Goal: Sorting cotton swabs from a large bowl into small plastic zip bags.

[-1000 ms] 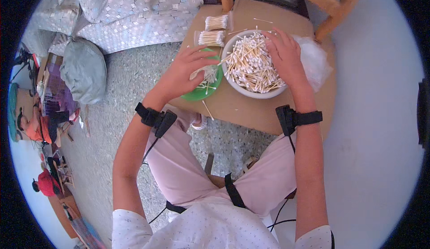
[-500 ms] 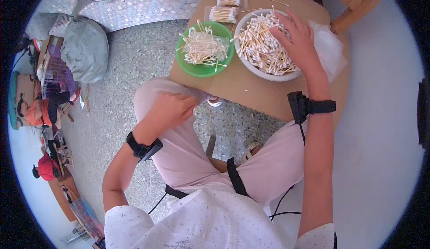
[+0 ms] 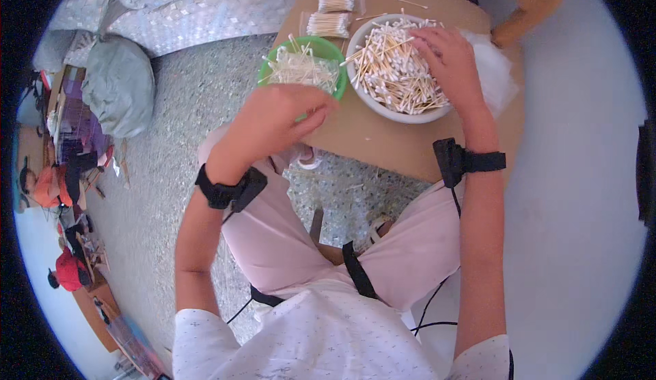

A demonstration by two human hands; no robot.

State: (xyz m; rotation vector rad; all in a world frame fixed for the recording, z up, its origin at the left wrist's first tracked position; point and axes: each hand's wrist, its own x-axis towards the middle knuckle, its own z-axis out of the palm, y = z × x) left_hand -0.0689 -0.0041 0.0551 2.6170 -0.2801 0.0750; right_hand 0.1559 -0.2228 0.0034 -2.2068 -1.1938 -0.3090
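Note:
Cotton swabs (image 3: 400,73) with white tips and pale wooden sticks fill a white bowl (image 3: 400,116). My right hand (image 3: 451,66) rests at the pile's right side, fingers bent and apart, tips touching the swabs; I see none gripped in it. In front of a green bowl (image 3: 339,85) is my left hand (image 3: 280,117), slightly smeared. Its fingers point right with the thumb apart below, and nothing shows in it. Clear plastic bags (image 3: 307,73) and loose swabs lie in the green bowl, whose near side is hidden by this hand.
Two clear packs of swabs (image 3: 328,24) lie behind the green bowl on the brown board (image 3: 403,149). Stray swabs (image 3: 413,3) are near its far edge. Translucent plastic (image 3: 493,73) sits right of the white bowl. A wooden chair (image 3: 529,11) stands at the far right; other people (image 3: 68,269) are far left.
My left hand has risen from over my left knee, forward and right, to the front of the green bowl. My right hand stays at the white bowl, its fingers more bent.

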